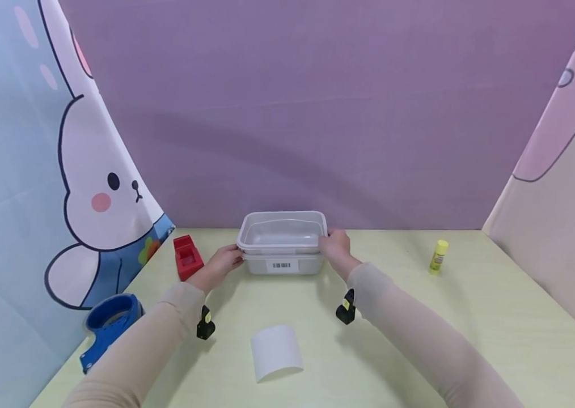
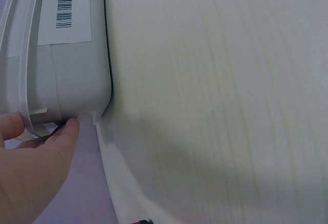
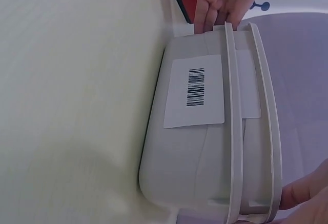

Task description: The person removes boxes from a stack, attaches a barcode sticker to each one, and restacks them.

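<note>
1. Left hand point(image 1: 218, 264) grips the left end of the clear tub stack point(image 1: 282, 241), fingers point(image 2: 69, 131) curled under the rim.
2. Right hand point(image 1: 335, 249) clamps the right end the same way, fingers wrapped at the rim.
3. That stack is two nested clear tubs, the upper one sitting a little proud of the lower; a barcode label point(image 1: 281, 265) faces the person.
4. It sits on the pale yellow table point(image 1: 420, 340), near the far edge by the purple backdrop.
5. A white card point(image 1: 275, 351) lies closer in, between the forearms.
6. Left of the stack: a red dispenser point(image 1: 187, 258), then a blue tape holder point(image 1: 111, 326).
7. Well off right, a yellow glue stick point(image 1: 438, 256) stands upright.
</note>
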Demonstrator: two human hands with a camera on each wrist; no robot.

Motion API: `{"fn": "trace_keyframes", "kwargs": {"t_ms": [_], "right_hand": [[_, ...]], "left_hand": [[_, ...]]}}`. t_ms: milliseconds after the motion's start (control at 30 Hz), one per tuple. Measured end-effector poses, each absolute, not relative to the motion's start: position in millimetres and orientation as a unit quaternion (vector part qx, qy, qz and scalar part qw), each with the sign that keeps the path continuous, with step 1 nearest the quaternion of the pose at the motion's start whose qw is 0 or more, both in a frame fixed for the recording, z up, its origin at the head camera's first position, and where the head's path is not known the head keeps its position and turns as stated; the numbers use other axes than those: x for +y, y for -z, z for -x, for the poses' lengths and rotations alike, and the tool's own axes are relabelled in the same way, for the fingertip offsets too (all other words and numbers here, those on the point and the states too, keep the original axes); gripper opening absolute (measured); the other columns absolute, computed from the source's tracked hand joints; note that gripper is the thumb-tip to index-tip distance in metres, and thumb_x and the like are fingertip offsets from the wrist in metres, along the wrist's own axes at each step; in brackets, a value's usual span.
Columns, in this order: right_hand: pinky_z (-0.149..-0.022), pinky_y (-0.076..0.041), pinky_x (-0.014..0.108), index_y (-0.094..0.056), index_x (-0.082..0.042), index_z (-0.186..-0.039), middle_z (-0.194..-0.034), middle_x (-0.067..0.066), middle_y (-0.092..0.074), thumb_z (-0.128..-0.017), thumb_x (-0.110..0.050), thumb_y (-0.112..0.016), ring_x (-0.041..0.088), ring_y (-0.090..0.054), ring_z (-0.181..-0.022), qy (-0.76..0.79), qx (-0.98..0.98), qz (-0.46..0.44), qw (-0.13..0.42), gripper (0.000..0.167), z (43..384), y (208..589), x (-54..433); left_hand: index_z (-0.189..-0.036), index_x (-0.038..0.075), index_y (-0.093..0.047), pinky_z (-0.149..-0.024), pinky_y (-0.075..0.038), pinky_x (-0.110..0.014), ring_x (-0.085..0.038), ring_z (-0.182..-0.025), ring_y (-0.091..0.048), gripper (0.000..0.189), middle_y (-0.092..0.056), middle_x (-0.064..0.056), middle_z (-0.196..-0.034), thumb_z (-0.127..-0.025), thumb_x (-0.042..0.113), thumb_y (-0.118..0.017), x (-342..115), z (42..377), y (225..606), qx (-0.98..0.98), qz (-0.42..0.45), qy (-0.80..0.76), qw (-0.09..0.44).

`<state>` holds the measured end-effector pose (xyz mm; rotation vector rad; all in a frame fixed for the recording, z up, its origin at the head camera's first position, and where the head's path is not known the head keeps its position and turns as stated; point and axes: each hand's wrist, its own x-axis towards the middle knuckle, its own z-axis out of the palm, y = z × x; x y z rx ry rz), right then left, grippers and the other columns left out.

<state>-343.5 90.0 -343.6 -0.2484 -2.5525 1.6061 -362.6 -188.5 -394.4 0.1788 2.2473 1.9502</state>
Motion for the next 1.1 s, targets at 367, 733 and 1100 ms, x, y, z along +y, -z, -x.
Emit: {"fn": "trace_keyframes", "kwargs": {"t_ms": [367, 733, 1100], "right_hand": [[-0.090, -0.053, 0.038, -0.059, 0.002, -0.128, -0.123, 0.020, -0.065, -0.087, -0.005, -0.048, 0.028, -0.060, -0.105, -0.516, -0.851, 0.077, 0.061, 0.043, 339.3, 349.1, 87.7], [-0.109, -0.042, 0.047, -0.045, 0.004, -0.140, -0.145, 0.021, -0.047, -0.097, -0.018, -0.045, 0.036, -0.046, -0.132, -0.518, -0.853, 0.058, 0.028, 0.049, 344.6, 336.3, 101.1], [-0.116, -0.032, 0.049, -0.025, -0.004, -0.152, -0.155, 0.017, -0.034, -0.101, -0.035, -0.045, 0.035, -0.035, -0.141, -0.435, -0.895, -0.100, 0.001, 0.063, 329.7, 299.7, 156.0]], "left_hand": [[-0.149, -0.011, -0.018, -0.119, -0.024, -0.046, -0.039, -0.145, -0.020, 0.048, -0.021, -0.029, -0.156, -0.105, 0.006, -0.026, -195.2, 359.8, 393.7, 0.755, -0.075, -0.643, 0.108], [-0.152, -0.005, -0.010, -0.118, -0.027, -0.045, -0.038, -0.145, -0.023, 0.056, -0.019, -0.025, -0.158, -0.106, 0.015, -0.033, -218.6, 352.6, 349.8, 0.825, -0.041, -0.550, 0.126], [-0.155, 0.006, -0.012, -0.116, -0.022, -0.061, -0.044, -0.146, -0.017, 0.063, -0.014, -0.021, -0.161, -0.105, 0.032, -0.039, -215.3, 319.0, 280.7, 0.925, -0.105, -0.351, 0.101]]}}
